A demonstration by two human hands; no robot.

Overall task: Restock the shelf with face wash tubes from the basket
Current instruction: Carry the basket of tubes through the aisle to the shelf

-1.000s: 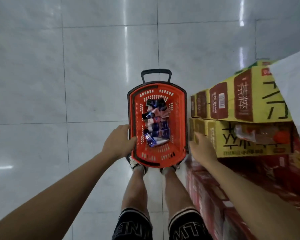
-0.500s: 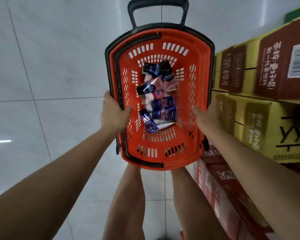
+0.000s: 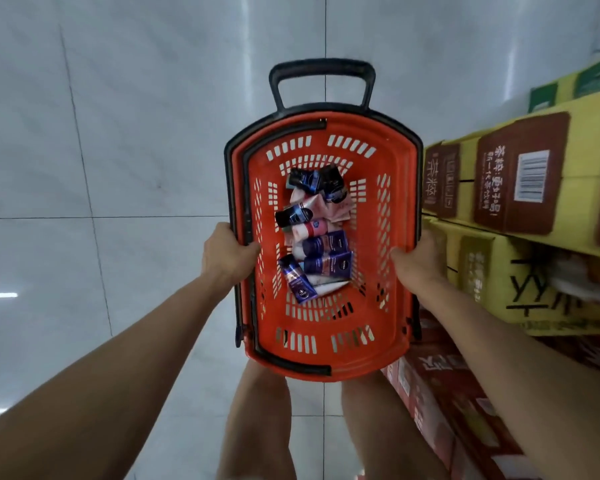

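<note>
An orange plastic basket with a black rim and a black pull handle hangs in front of me above the floor. Several face wash tubes, dark blue, black and pink, lie piled on its bottom. My left hand grips the left rim, thumb inside the basket. My right hand grips the right rim the same way. No shelf is in view.
Stacked yellow and brown cartons rise close on the right, with red cartons below them next to my right arm. White floor tiles spread to the left and ahead. My bare legs stand under the basket.
Both hands closed on the basket's side rims and lifted it off the floor toward me. It now fills more of the view, slightly lower in frame than half a second ago.
</note>
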